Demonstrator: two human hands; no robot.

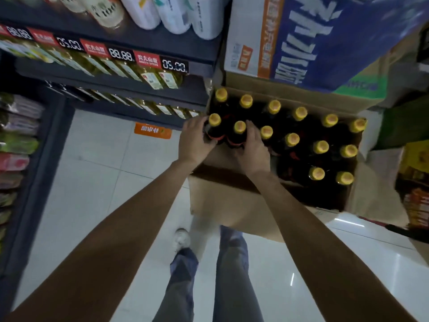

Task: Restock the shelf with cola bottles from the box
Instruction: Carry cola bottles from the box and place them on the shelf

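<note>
Gripping two upright cola bottles (pixel 214 130) in the box (pixel 222 201), hands (pixel 193 140).

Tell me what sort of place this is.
Most likely a shop or supermarket aisle. Shelves hold rows of bottled drinks behind price tags, and stacked cartons sit beside an open box of yellow-capped cola bottles.

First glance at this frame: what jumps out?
The yellow caps of the cola bottles standing in rows in the open cardboard box at center right. Both hands meet at the box's near-left corner: the left hand grips one bottle, the right hand the bottle beside it. Red-and-black price tags line the shelf edge at upper left, and a blue printed carton sits behind the box.
</note>
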